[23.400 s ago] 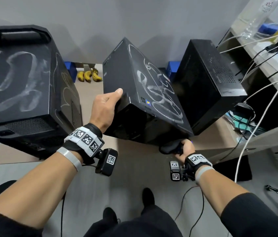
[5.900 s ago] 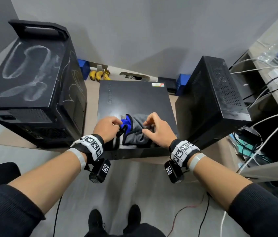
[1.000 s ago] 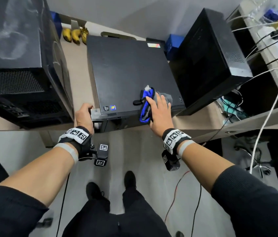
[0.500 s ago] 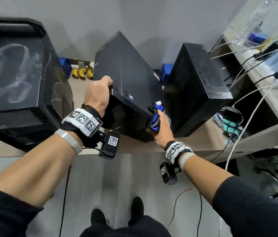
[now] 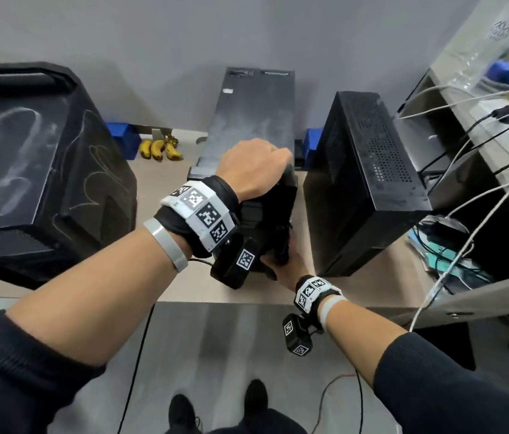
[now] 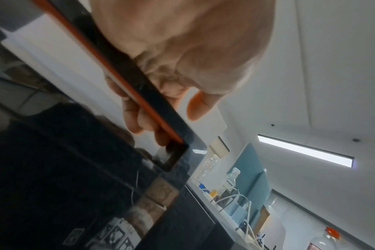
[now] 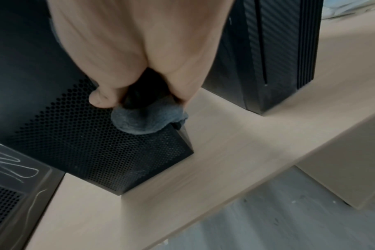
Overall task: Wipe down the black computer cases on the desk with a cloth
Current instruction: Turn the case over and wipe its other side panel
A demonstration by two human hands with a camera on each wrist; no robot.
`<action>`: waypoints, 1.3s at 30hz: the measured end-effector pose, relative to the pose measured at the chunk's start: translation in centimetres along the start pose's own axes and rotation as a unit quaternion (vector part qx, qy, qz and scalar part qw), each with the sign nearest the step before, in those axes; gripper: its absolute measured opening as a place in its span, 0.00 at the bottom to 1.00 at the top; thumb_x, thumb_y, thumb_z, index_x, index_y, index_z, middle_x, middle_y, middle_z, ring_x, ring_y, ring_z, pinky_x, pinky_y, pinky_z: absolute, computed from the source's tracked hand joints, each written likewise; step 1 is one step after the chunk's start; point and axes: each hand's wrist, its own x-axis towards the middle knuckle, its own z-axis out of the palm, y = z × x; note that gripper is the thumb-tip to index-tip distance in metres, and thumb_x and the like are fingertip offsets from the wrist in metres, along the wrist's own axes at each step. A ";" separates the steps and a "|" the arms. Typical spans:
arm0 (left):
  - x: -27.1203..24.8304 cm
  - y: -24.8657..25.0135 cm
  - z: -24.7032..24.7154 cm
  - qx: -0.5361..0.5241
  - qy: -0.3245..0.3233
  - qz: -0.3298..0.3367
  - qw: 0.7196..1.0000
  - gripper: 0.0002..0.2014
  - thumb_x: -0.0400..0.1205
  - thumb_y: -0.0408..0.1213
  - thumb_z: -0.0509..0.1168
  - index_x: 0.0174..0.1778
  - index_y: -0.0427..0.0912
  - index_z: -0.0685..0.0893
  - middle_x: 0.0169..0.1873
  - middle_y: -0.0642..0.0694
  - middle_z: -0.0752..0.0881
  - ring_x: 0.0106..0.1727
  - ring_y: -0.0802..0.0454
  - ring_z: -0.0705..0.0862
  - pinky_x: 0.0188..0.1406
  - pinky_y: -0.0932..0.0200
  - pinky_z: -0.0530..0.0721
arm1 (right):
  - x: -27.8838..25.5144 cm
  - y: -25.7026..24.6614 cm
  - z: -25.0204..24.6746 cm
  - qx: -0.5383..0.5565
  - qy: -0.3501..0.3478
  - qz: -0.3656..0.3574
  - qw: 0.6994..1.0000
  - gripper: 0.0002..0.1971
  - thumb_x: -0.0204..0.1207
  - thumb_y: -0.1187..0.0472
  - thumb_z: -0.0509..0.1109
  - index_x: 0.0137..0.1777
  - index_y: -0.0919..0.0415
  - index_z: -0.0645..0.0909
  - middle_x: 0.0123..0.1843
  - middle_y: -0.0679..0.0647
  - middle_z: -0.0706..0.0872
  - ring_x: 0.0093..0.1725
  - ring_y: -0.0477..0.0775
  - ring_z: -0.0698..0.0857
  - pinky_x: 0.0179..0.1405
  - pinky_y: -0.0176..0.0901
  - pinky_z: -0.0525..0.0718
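The middle black case (image 5: 250, 114) stands upright on the desk (image 5: 159, 195), its dusty narrow top facing me. My left hand (image 5: 256, 164) grips its top front edge; in the left wrist view the fingers (image 6: 135, 118) curl over that edge. My right hand (image 5: 281, 264) is low at the case's front right corner. There it holds the grey cloth (image 7: 148, 121) bunched against the perforated panel (image 7: 92, 145). A larger case (image 5: 28, 151) with white scribbles stands to the left. A third case (image 5: 362, 183) stands to the right.
Bananas (image 5: 161, 150) and blue boxes (image 5: 121, 137) lie at the back of the desk by the wall. A shelf unit (image 5: 481, 126) with white cables (image 5: 453, 255) and bottles stands at the right. Narrow gaps separate the three cases.
The middle case has gone from tilted to standing upright. My left hand has shifted onto its top front edge, and my right hand with the cloth has dropped to the lower front corner.
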 end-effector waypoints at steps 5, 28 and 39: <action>-0.3 1.1 0.2 -0.013 -0.026 0.017 0.999 0.11 0.80 0.45 0.60 0.39 0.48 0.86 0.45 0.47 0.90 0.53 0.41 0.84 0.58 0.47 0.81 | -0.4 0.1 -1.7 -0.001 -0.022 0.013 1.000 0.52 0.75 0.56 0.77 0.85 0.34 0.41 0.66 0.56 0.85 0.53 0.65 0.89 0.34 0.42 0.88; -4.4 -7.7 -1.6 -0.106 0.030 0.031 0.993 0.22 0.70 0.71 0.57 0.55 0.66 0.78 0.52 0.56 0.81 0.62 0.49 0.76 0.68 0.34 0.74 | 3.4 4.8 5.9 0.229 0.119 0.269 0.928 0.13 0.71 0.67 0.75 0.54 0.65 0.80 0.47 0.69 0.88 0.41 0.65 0.88 0.33 0.48 0.84; -4.7 -7.8 -2.1 -0.058 0.024 0.040 0.997 0.20 0.83 0.62 0.62 0.67 0.57 0.79 0.54 0.55 0.77 0.61 0.51 0.70 0.67 0.39 0.70 | -2.1 -6.3 14.4 0.299 -0.039 0.317 0.899 0.14 0.71 0.69 0.68 0.31 0.57 0.67 0.24 0.54 0.69 0.21 0.51 0.72 0.25 0.38 0.69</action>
